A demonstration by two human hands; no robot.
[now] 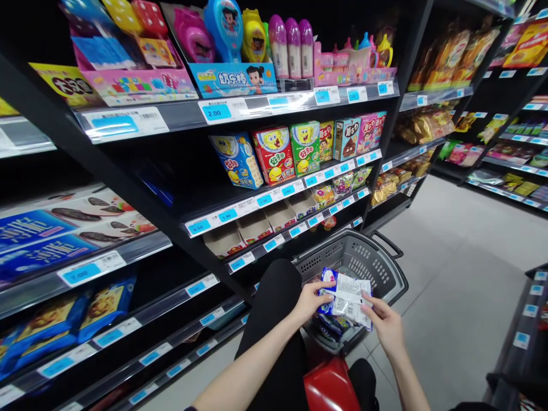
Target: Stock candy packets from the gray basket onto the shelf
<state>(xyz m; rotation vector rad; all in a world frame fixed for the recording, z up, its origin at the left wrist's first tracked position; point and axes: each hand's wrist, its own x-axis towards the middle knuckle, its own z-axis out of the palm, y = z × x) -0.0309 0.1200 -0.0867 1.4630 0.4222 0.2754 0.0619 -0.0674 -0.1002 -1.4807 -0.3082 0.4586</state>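
Observation:
A small snack packet (350, 292), blue at one end with its white and silver back facing up, is stretched between my two hands over a grey shopping basket (387, 288). My left hand (311, 301) pinches its blue left side. The right edge is between the thumb and fingers of my right hand (384, 321). Below the packet, more dark, shiny packets (331, 328) lie in the basket; their kind is partly hidden. The basket's black handle (387, 242) leans over its far rim.
Shelves on the left carry boxed snacks (274, 155), candy toys (225, 31) and blue biscuit packs (107, 302). Open cardboard trays (254, 225) sit on a lower shelf. A glossy red object (331, 385) is between my legs. Tiled floor (454, 257) runs along the right, past another shelf (524, 319).

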